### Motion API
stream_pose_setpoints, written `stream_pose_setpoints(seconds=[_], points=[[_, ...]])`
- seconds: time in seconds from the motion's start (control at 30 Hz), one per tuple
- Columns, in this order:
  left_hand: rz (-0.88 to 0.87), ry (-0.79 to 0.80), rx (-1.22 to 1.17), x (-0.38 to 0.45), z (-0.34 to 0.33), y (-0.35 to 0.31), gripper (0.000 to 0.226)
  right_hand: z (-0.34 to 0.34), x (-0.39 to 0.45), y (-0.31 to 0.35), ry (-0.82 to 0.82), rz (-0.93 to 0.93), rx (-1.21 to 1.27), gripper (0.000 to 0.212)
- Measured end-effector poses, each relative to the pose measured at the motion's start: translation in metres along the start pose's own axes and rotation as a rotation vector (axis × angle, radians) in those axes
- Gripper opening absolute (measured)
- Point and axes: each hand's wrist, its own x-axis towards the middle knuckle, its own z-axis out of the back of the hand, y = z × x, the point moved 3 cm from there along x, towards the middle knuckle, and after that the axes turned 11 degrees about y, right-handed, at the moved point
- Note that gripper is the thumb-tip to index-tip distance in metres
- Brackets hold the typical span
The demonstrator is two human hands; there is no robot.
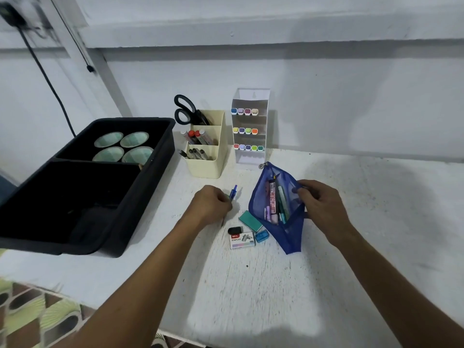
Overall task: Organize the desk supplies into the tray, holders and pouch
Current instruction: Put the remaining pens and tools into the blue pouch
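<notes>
Here the right hand [317, 202] pinches the rim of the blue mesh zip pouch [276, 207], holding its mouth wide on the white table [364, 222], so the blue pen [233, 192] gripped by the left hand [212, 203] can slide in.

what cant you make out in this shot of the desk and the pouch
Head view only:
- Blue pen: its lower barrel is hidden inside the left hand.
- Blue mesh pouch: the labels on the pens inside are too small and veiled by the mesh; the right hand covers its right edge.
- Black tray: the near compartment is too dark to see into.
- Staples box: the small print is blurred.
</notes>
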Motion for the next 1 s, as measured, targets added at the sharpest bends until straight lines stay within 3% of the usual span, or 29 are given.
stream_pose_setpoints(seconds=[0.17, 0.3, 0.4, 0.6, 0.83, 0.9, 1.0], points=[[-0.156, -0.098, -0.204, -0.012, 0.021, -0.031, 0.005, -0.001, 0.0, 0.001, -0.004, 0.0, 0.008, 0.028], [-0.189, 0.016, -0.337, -0.019, 0.014, -0.062, 0.007, -0.002, 0.0, 0.002, 0.001, 0.009, 0.006, 0.027], [-0.169, 0.135, -0.281, -0.016, -0.004, -0.074, 0.007, -0.002, -0.001, 0.002, 0.002, 0.011, 0.0, 0.027], [-0.198, 0.166, -0.27, -0.011, -0.032, -0.082, 0.01, -0.002, -0.002, 0.003, -0.015, 0.008, 0.002, 0.026], [-0.161, -0.003, -0.231, 0.0, -0.004, -0.052, 0.008, 0.001, -0.003, 0.001, -0.005, -0.002, 0.01, 0.028], [-0.111, -0.064, -0.14, 0.006, 0.008, -0.036, 0.019, 0.0, -0.003, 0.001, 0.0, -0.004, 0.008, 0.028], [-0.034, -0.013, 0.049, 0.01, 0.014, -0.018, 0.03, 0.0, -0.003, 0.001, -0.005, -0.011, 0.014, 0.028]])
